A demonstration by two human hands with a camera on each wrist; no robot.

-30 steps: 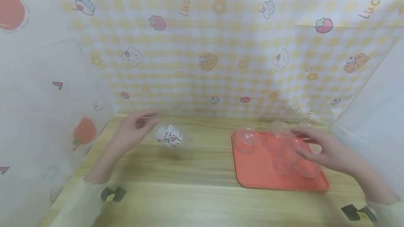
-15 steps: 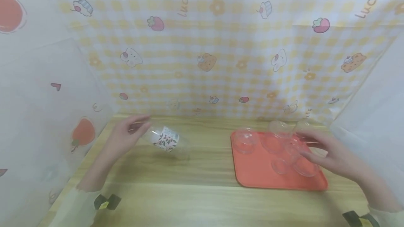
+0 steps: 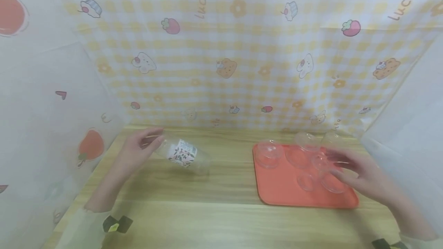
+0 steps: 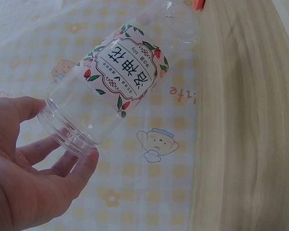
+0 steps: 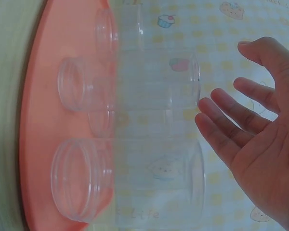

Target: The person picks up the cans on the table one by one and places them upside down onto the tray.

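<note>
A clear plastic jar (image 3: pixel 182 153) with a white floral label hangs tilted over the left of the table. My left hand (image 3: pixel 138 150) grips it by the threaded mouth, thumb on one side and fingers on the other, as the left wrist view shows of the jar (image 4: pixel 127 72). Several clear jars stand on an orange tray (image 3: pixel 278 191) to the right. Beside them is my right hand (image 3: pixel 365 174), its fingers spread. In the right wrist view this hand (image 5: pixel 262 139) holds nothing; its fingertips are close to the jars, and whether they touch cannot be told.
The wooden table (image 3: pixel 221 218) runs back to a yellow checked cloth (image 3: pixel 221 87) with printed figures. White sheeting (image 3: pixel 62 126) closes off the left side, and a pale panel (image 3: pixel 408 133) stands at the right. In the right wrist view a jar (image 5: pixel 74 185) has its threaded rim down on the tray.
My left hand has shifted a little left and down with the jar, which now hangs steadier. The right hand has drawn slightly down and to the right, beside the tray's jars.
</note>
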